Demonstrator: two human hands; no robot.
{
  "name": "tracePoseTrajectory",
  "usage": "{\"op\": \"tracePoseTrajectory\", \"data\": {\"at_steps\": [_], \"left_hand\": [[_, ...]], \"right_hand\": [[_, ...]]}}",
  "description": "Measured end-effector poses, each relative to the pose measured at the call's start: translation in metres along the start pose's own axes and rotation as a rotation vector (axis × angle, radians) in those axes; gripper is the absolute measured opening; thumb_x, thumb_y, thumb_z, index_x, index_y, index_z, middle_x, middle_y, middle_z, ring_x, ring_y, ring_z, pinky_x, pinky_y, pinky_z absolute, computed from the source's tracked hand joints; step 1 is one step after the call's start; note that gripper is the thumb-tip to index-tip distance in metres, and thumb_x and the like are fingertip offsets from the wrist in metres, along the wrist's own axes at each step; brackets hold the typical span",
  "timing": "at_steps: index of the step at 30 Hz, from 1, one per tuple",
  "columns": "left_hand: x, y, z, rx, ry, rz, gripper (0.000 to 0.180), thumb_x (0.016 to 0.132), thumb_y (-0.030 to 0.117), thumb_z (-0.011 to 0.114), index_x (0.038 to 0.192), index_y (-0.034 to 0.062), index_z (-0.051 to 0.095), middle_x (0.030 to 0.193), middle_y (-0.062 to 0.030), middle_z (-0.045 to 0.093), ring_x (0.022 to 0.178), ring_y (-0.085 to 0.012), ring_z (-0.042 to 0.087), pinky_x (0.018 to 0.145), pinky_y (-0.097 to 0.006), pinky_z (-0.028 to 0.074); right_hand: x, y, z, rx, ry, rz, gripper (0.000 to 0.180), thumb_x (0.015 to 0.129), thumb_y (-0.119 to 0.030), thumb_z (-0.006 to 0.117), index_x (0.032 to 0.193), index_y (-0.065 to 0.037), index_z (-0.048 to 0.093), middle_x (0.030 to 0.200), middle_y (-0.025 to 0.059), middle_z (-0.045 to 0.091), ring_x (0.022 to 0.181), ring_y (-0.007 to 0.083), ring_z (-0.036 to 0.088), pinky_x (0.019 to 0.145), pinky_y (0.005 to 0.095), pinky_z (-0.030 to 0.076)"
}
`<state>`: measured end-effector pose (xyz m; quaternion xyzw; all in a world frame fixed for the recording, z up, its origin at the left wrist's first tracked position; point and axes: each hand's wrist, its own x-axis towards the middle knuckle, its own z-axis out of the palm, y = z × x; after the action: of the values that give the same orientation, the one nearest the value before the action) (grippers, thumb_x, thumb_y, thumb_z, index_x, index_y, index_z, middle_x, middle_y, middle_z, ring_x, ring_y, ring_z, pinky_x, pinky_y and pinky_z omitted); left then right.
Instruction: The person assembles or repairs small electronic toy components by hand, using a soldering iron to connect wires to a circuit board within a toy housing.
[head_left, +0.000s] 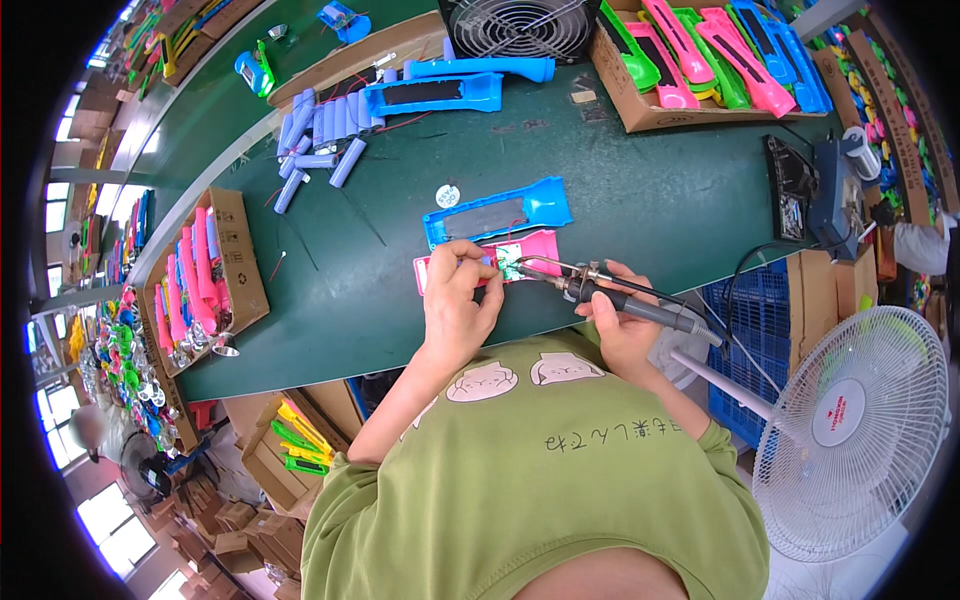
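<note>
My right hand (pixel 622 328) grips a soldering iron (pixel 642 308) with a dark handle and a metal feed arm along its tip. The iron's tip reaches a small green and white circuit board (pixel 509 256), which lies in a pink plastic housing (pixel 543 246). At the housing's left part, my left hand (pixel 460 305) has its fingers pinched together close to the board; what they hold is too small to make out. Just beyond lies a blue plastic housing half (pixel 546 204), open side up, with a thin red wire running toward the board.
Purple battery cells (pixel 335 122) and another blue housing (pixel 435 94) lie at the back left. A carton (pixel 655 118) of coloured housings and a black fan (pixel 520 30) stand behind. Left is a carton (pixel 235 262) of pink pieces; right, a soldering station (pixel 838 195) and white fan (pixel 850 430).
</note>
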<state>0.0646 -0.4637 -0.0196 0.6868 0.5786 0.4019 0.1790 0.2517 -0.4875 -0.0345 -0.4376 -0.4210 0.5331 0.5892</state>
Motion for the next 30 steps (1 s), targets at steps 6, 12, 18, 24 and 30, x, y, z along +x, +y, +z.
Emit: {"op": "tracePoseTrajectory", "data": {"at_steps": [6,12,18,24,30], "left_hand": [[0.001,0.000,0.001,0.014,0.008,0.035,0.017,0.060,-0.007,0.065,0.070,0.0005,0.054,0.090,-0.0127,0.050,0.078,-0.0263,0.052,0.064,-0.034,0.044],[0.002,0.000,0.000,0.025,-0.011,0.006,0.016,0.060,-0.007,0.064,0.069,0.0001,0.053,0.091,-0.0132,0.050,0.080,-0.0272,0.052,0.065,-0.034,0.044],[0.004,0.001,-0.002,0.034,-0.034,-0.001,0.015,0.062,-0.006,0.064,0.070,0.0011,0.054,0.091,-0.0118,0.049,0.078,-0.0245,0.052,0.065,-0.032,0.043],[0.005,0.003,-0.005,0.061,-0.074,-0.014,0.015,0.064,-0.005,0.065,0.071,0.0011,0.054,0.091,-0.0116,0.049,0.080,-0.0249,0.052,0.067,-0.032,0.043],[0.006,0.004,-0.005,0.027,-0.069,-0.034,0.014,0.064,-0.004,0.066,0.071,0.0011,0.055,0.091,-0.0110,0.049,0.081,-0.0247,0.052,0.067,-0.032,0.043]], "right_hand": [[0.002,0.007,-0.002,-0.007,-0.018,-0.023,0.020,0.077,0.004,0.057,0.097,0.004,0.053,0.113,0.0149,0.042,0.072,0.0185,0.062,0.064,0.0261,0.053],[0.000,-0.001,-0.003,0.015,-0.007,0.019,0.022,0.077,0.003,0.058,0.099,0.004,0.052,0.116,0.0180,0.041,0.074,0.0180,0.062,0.065,0.0253,0.053],[0.006,-0.011,-0.006,-0.113,0.006,-0.109,0.021,0.077,0.002,0.058,0.097,0.003,0.053,0.097,0.0130,0.056,0.072,0.0154,0.062,0.084,0.0340,0.044],[0.013,-0.016,-0.018,-0.451,-0.122,-0.370,0.018,0.076,0.000,0.060,0.093,0.002,0.056,0.079,0.0065,0.061,0.069,0.0148,0.061,0.099,0.0426,0.029],[0.004,-0.007,-0.004,-0.190,-0.007,-0.115,0.017,0.074,0.002,0.061,0.091,0.004,0.058,0.084,0.0100,0.059,0.099,0.0230,0.052,0.085,0.0362,0.048]]}}
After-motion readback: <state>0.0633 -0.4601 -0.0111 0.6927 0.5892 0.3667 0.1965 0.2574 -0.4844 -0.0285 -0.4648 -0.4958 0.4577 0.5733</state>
